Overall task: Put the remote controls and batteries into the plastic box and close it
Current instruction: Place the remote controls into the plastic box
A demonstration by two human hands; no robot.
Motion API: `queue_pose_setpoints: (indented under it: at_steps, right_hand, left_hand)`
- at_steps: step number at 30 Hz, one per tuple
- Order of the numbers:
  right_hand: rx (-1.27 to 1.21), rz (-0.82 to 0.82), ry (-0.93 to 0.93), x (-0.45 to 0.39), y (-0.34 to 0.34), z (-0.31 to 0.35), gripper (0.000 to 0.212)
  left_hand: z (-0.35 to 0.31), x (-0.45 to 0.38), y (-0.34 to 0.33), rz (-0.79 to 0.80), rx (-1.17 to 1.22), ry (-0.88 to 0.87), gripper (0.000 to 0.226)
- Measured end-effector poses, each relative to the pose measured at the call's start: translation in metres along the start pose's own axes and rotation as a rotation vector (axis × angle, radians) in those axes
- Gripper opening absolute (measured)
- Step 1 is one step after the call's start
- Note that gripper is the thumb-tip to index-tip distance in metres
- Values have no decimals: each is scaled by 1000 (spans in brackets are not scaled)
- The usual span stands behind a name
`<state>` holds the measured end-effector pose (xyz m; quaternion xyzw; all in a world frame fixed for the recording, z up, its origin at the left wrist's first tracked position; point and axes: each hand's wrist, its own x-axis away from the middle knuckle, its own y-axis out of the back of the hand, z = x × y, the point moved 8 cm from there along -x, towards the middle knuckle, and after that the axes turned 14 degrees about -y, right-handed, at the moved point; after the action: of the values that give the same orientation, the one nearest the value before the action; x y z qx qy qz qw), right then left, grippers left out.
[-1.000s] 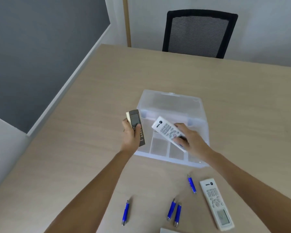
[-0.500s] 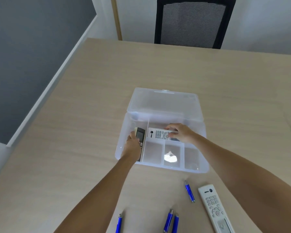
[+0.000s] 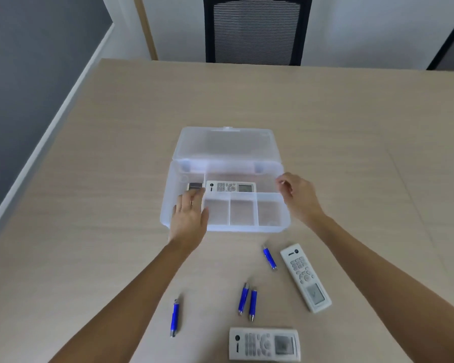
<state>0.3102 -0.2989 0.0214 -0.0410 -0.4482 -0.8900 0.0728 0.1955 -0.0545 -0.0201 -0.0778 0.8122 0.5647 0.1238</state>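
A clear plastic box [image 3: 247, 228] stands open mid-table, its lid [image 3: 224, 144] laid back. A white remote [image 3: 230, 187] lies in its long rear compartment. A dark remote [image 3: 195, 186] lies in the left compartment, mostly hidden under my left hand [image 3: 190, 213], which rests over it with fingers spread. My right hand [image 3: 298, 195] hovers at the box's right edge, empty, fingers loosely curled. On the table in front lie a slim white remote [image 3: 305, 277], a wider white remote [image 3: 264, 344] and several blue batteries: one [image 3: 269, 257], a pair [image 3: 247, 301], one [image 3: 175, 317].
A black mesh-backed chair [image 3: 256, 30] stands at the table's far side. The table's left edge [image 3: 63, 119] runs along a grey wall. The box's three small front compartments [image 3: 243, 212] hold nothing.
Both hands have set their remotes down in the box and let go. My right hand has drawn back to the box's right edge; my left hand has opened above the dark remote.
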Motion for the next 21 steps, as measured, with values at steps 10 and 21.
queue_pose_setpoints:
  at_steps: [10, 21]
  right_hand:
    - [391, 341, -484, 160, -58, -166, 75]
    - [-621, 416, -734, 150, -4, -149, 25]
  left_hand:
    - [-147, 141, -56, 543, 253, -551, 42]
    - [-196, 167, -83, 853, 39, -615, 67]
